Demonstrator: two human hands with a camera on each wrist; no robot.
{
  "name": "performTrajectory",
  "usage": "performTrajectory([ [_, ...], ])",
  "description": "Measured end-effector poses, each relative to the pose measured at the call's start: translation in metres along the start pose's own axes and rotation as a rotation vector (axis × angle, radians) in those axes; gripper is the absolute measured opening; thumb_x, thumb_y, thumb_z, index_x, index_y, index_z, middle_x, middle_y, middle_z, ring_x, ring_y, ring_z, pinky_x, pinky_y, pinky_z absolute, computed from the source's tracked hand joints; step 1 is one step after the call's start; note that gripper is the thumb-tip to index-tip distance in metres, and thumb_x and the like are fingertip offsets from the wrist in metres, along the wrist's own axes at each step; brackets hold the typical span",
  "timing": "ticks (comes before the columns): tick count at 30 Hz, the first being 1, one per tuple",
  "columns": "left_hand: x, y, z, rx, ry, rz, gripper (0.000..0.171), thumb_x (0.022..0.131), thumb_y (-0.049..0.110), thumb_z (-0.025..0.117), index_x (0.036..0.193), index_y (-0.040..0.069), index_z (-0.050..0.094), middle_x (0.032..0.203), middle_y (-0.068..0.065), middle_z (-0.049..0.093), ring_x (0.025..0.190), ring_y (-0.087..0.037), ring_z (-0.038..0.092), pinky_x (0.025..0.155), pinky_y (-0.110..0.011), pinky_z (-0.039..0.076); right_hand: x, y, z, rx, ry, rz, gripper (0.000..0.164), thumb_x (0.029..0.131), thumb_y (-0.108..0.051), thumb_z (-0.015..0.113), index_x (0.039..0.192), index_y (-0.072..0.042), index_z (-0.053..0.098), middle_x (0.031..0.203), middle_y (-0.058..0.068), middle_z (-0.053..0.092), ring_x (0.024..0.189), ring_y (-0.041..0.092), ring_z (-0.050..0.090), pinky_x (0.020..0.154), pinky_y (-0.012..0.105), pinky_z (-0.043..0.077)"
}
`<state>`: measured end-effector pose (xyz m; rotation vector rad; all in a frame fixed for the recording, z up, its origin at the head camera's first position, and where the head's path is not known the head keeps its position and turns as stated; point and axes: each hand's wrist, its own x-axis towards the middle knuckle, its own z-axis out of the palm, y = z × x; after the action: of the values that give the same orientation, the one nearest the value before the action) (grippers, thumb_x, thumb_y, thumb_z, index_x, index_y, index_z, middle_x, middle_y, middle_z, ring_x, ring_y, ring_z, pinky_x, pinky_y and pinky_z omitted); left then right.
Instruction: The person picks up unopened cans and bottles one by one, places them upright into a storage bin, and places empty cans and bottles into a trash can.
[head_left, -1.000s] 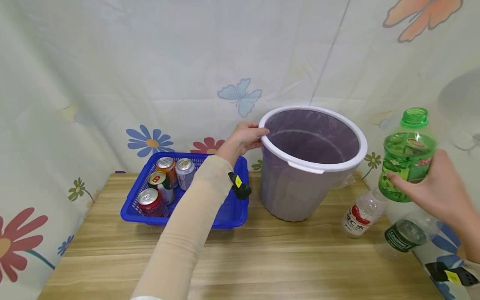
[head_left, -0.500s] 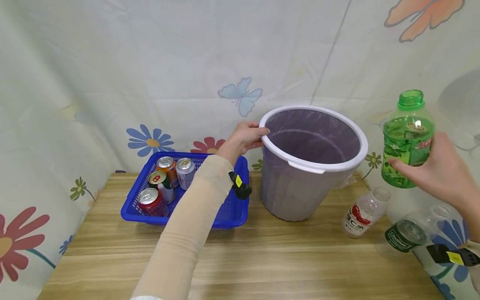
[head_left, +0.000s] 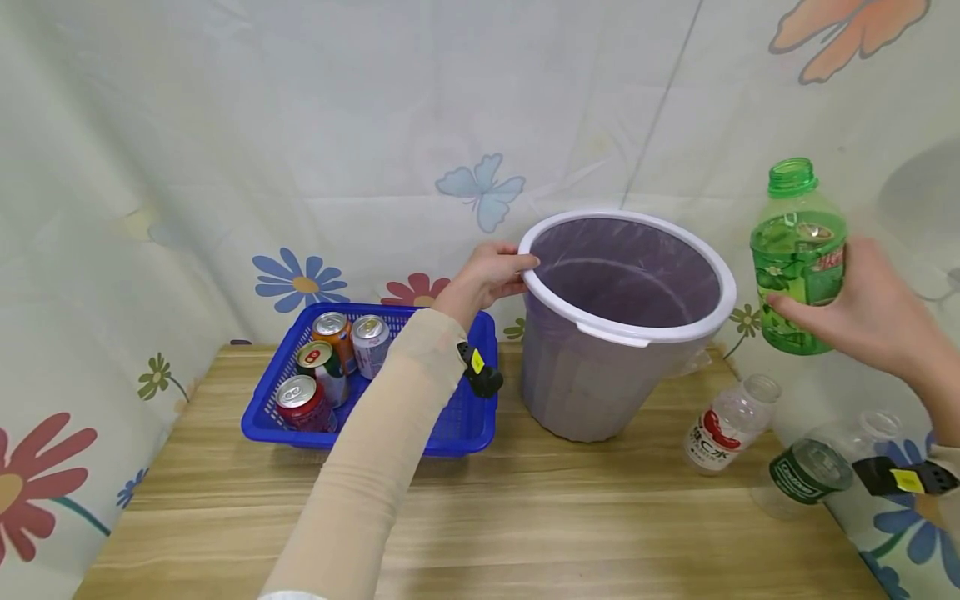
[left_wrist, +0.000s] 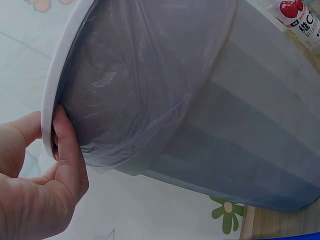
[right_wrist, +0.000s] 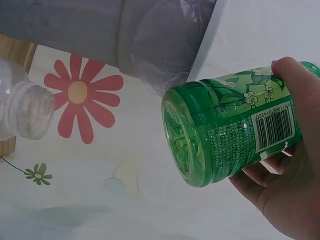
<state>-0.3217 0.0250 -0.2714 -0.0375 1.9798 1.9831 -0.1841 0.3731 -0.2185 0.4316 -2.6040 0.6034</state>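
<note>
In the curled fingers of the right hand (head_left: 873, 312): one green bottle (head_left: 797, 254), mouth upward, held off the tabletop (head_left: 555, 533), to the right of one grey bin (head_left: 592, 375) and apart from it. In the right wrist view, base and one barcode (right_wrist: 273, 127) turned toward the camera.

Pinched between thumb and fingers of the left hand (head_left: 486, 279): the white rim (head_left: 727, 292) of the bin, at its left side, with thumb above and fingers beneath. Two hands in all, both grasping. Inside the bin and folded out over its upper wall: one thin plastic bag (left_wrist: 150, 75).

Below the green bottle, on the tabletop: two clear bottles, one with a red-and-white label (head_left: 711, 443) nearer the bin, one with a dark green label (head_left: 806, 473) farther right.

At left, on the tabletop: one blue basket (head_left: 450, 432), partly hidden behind one beige sleeve (head_left: 367, 467). In its left part: four cans in view, one orange (head_left: 341, 343), one silver (head_left: 372, 353), one dark green (head_left: 332, 382), one red (head_left: 309, 412), tops upward. On the wrists: two black wrist cameras (head_left: 486, 382). Behind: a patterned curtain (head_left: 375, 108).
</note>
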Motion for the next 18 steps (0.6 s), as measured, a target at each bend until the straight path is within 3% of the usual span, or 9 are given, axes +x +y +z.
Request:
performTrajectory([
  [3, 0.000, 0.000, 0.000, -0.004, 0.000, -0.002, 0.040, 0.085, 0.013, 0.066, 0.121, 0.004, 0.052, 0.099, -0.011, 0.059, 0.076, -0.018, 0.062, 0.075, -0.031, 0.055, 0.007, -0.002, -0.003, -0.019, -0.007, -0.016, 0.046, 0.071, -0.007, 0.076, 0.110, -0.008, 0.052, 0.083, -0.007, 0.055, 0.061, -0.004, 0.053, 0.046, 0.015, 0.045],
  [10, 0.000, -0.001, 0.000, -0.001, -0.008, -0.009, 0.040, 0.084, 0.014, 0.067, 0.120, 0.004, 0.052, 0.099, -0.011, 0.058, 0.075, -0.018, 0.061, 0.075, -0.029, 0.055, 0.021, -0.013, -0.007, -0.071, -0.030, -0.041, 0.040, 0.071, -0.010, 0.076, 0.105, -0.009, 0.054, 0.084, 0.005, 0.059, 0.060, -0.003, 0.054, 0.047, 0.015, 0.045],
  [18, 0.001, -0.001, 0.000, 0.007, -0.004, -0.006, 0.040, 0.085, 0.014, 0.065, 0.121, 0.004, 0.052, 0.100, -0.011, 0.058, 0.076, -0.018, 0.062, 0.076, -0.030, 0.055, 0.033, -0.025, -0.009, -0.129, -0.046, -0.082, 0.036, 0.071, -0.012, 0.077, 0.099, -0.008, 0.054, 0.079, 0.007, 0.060, 0.056, 0.004, 0.052, 0.046, 0.017, 0.041],
])
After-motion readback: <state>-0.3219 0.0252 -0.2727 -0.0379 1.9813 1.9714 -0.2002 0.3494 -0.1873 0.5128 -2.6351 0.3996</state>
